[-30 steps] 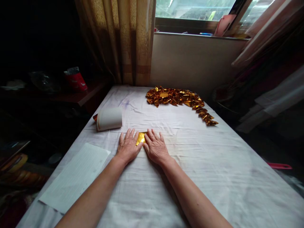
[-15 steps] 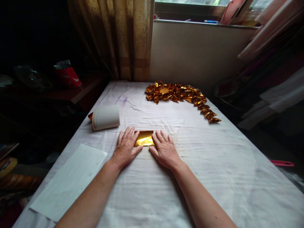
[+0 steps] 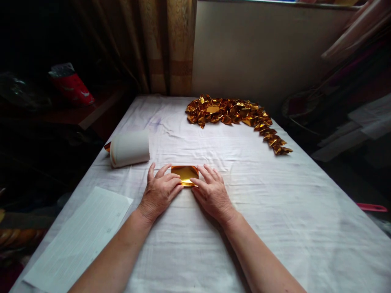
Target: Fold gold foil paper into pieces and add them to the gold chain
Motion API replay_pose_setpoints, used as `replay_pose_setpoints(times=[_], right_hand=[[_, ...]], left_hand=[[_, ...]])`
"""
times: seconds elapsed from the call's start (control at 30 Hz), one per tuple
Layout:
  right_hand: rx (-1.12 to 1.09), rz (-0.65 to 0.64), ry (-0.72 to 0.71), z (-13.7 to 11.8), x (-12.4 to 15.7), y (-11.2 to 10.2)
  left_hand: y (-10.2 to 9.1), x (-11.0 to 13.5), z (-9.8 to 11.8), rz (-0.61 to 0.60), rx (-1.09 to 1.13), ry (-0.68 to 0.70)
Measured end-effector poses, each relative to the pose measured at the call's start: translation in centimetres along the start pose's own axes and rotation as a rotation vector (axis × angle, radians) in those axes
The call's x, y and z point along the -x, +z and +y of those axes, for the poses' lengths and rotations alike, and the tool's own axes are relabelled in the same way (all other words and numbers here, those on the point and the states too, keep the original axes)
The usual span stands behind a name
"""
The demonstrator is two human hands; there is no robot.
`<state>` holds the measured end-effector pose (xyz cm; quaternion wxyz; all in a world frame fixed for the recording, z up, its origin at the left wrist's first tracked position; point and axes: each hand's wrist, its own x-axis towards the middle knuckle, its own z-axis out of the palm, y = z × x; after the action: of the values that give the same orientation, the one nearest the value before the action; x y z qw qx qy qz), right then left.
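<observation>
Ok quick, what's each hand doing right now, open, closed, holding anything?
Left hand: touching the gold foil at its near left; can't tell whether it's pinching.
Right hand: touching the foil's right side; pinch can't be told either.

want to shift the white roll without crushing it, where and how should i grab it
Probably lightly around the middle of the white roll, left hand coming from above: it lies on its side, top uncovered, while shiny orange foil juts from its left end.

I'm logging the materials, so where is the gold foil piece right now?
In the head view, the gold foil piece is just below the picture's centre, between the left hand and the right hand, right of the white roll.
</observation>
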<state>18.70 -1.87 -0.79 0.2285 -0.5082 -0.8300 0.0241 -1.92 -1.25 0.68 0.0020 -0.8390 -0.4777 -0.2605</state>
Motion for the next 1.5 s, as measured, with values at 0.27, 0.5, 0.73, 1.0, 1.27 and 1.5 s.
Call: replay_pose_setpoints(times=[0.27,0.5,0.73,1.0,1.27,1.5], right_hand=[[0.031,-0.076,0.001,-2.2,0.4,-0.3],[0.059,-0.074,0.034,-0.9,0.7,-1.8],[0.068,-0.108,0.060,-0.2,0.7,-2.4],[0.054,-0.117,0.069,0.0,0.6,-2.3],[0.008,-0.120,0.085,0.3,0.6,-2.3],[-0.005,-0.102,0.074,0.6,0.7,-2.1]], left_hand=[[0.2,0.1,0.3,0.011,0.002,-0.019],[0.2,0.2,0.1,-0.026,0.020,-0.050],[0.3,0.3,0.4,-0.049,0.015,0.053],[0.5,0.3,1.2,-0.114,0.021,0.125],[-0.9,0.9,-2.1,-0.189,0.103,0.107],[-1.9,1.4,-3.8,-0.242,0.116,0.076]])
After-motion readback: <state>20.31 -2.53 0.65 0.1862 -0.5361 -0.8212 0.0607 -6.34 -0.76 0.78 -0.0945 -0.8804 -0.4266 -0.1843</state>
